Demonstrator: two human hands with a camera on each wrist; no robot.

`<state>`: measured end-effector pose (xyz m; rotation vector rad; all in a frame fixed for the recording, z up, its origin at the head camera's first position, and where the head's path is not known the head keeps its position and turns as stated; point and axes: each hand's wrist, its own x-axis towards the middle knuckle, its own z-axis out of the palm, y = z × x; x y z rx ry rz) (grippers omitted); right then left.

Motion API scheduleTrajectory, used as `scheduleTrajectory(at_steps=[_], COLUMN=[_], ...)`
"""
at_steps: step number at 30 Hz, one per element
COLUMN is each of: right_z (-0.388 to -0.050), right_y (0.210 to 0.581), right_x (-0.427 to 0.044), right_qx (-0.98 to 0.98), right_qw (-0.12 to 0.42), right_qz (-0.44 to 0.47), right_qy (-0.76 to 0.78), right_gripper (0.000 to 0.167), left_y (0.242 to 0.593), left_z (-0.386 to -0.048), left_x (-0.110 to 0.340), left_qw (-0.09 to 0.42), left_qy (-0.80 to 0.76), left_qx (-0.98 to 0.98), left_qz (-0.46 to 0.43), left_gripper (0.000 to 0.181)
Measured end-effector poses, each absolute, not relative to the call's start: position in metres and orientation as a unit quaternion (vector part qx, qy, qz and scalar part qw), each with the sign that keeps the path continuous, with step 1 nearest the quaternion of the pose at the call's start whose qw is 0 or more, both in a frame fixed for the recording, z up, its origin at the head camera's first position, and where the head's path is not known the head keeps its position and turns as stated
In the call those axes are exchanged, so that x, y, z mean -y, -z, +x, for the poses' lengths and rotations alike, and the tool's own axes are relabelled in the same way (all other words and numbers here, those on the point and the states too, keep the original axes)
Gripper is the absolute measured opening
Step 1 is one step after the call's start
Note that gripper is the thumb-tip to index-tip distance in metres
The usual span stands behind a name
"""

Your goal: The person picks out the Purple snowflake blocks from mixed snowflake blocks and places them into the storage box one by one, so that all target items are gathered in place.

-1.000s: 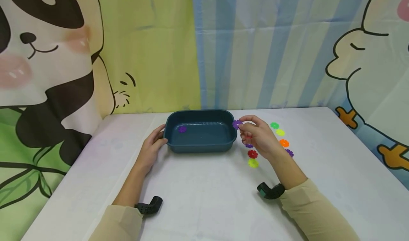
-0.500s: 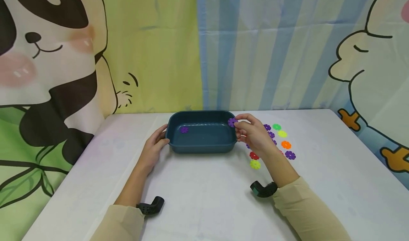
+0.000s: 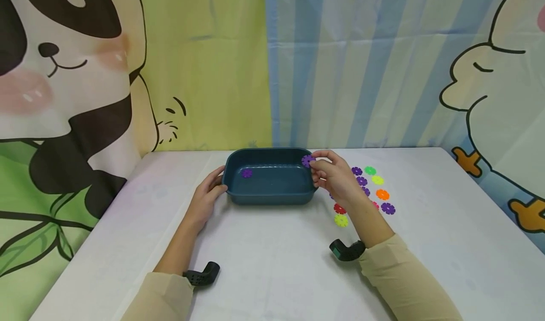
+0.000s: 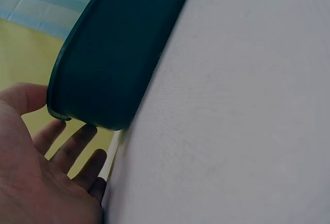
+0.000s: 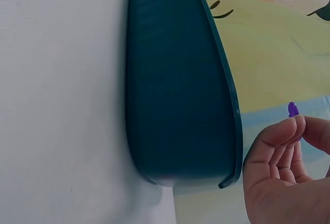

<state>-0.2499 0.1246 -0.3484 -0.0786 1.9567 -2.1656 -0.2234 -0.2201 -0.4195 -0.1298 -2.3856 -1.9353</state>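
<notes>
Left hand (image 3: pixel 206 195) grips the left end of a dark teal rectangular bin (image 3: pixel 270 199), thumb at the rim, probably to steady it. Right hand (image 3: pixel 336 176) pinches a purple flower-shaped disc (image 3: pixel 306 161) by its edge, raised above the right-end rim, likely for clearance. Another purple disc (image 3: pixel 247 173) lies inside!

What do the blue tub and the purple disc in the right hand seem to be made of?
The tub is probably moulded plastic with a slight sheen: even colour, rounded corners, a pale highlight inside. The held purple disc is likely thin plastic, evenly coloured with notches round its edge; it's too small to judge its finish.
</notes>
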Motion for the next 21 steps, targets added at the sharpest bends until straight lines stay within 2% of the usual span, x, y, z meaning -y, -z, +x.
scheduleTrajectory(at_steps=[21], right_z=[-0.261], right_y=[0.342], right_x=[-0.098], right_qx=[-0.648], right_qw=[0.112], right_qz=[-0.059], right_qy=[0.751], right_gripper=[0.019], left_y=[0.419], left_z=[-0.223], left_x=[0.22], left_qw=[0.04], left_qy=[0.626], left_qx=[0.777], left_qz=[-0.046], left_gripper=[0.056])
